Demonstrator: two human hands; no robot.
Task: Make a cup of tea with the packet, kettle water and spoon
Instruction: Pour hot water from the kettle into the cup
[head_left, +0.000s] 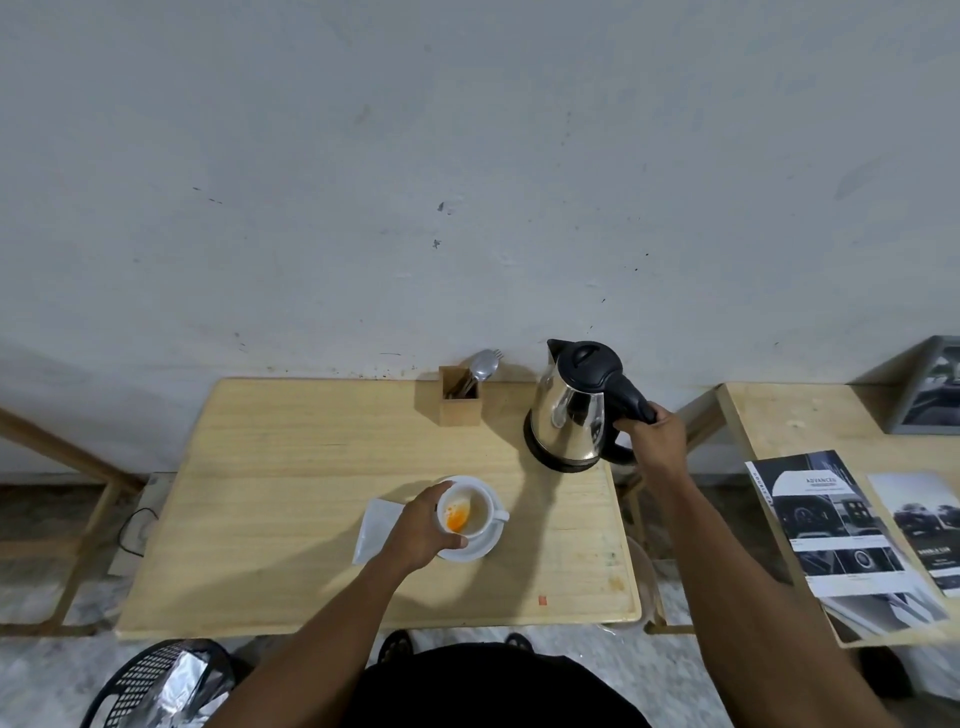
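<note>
A white cup (480, 512) with orange powder in it stands on a white saucer (480, 550) near the middle of the wooden table (291, 493). My left hand (423, 530) wraps around the cup's left side. At the table's back right sits a steel kettle (571, 410) with a black lid. My right hand (652, 434) is closed around its black handle, and the kettle rests on its base. A spoon and a fork (483, 364) stick out of a small wooden holder (460, 397) by the wall. A white packet or napkin (376, 527) lies left of the saucer.
A second wooden table (789, 415) at the right carries brochures (831, 525) and a framed picture (930, 387). A black mesh bin (156, 686) with foil in it stands at the lower left. The wall rises right behind the table.
</note>
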